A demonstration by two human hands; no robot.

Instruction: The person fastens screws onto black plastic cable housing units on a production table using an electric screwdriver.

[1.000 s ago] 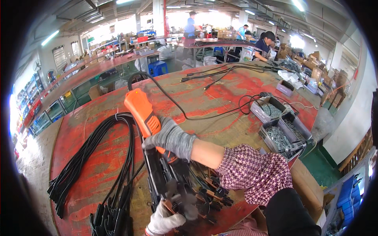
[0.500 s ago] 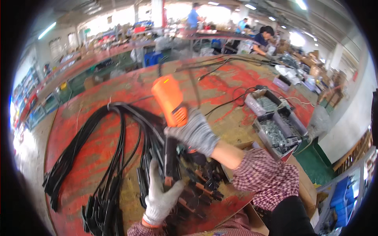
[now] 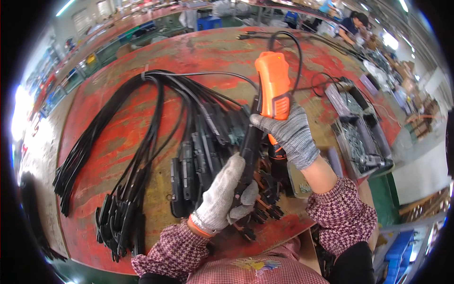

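On the worn red table [image 3: 217,59], a bundle of black cables [image 3: 91,142] arcs from the upper middle down the left side of the frame. A cluster of black housings [image 3: 118,222] lies at lower left, and a row of longer black casings [image 3: 201,154] sits left of centre. The left hand [image 3: 222,194], in a white glove, is wrapped around a long black piece [image 3: 250,146] tilted through the middle. The right hand [image 3: 294,135], gloved in grey and just right of centre, grips an orange power tool [image 3: 273,80], its thumb by the black piece. Farther right stand grey bins [image 3: 336,101] of metal parts.
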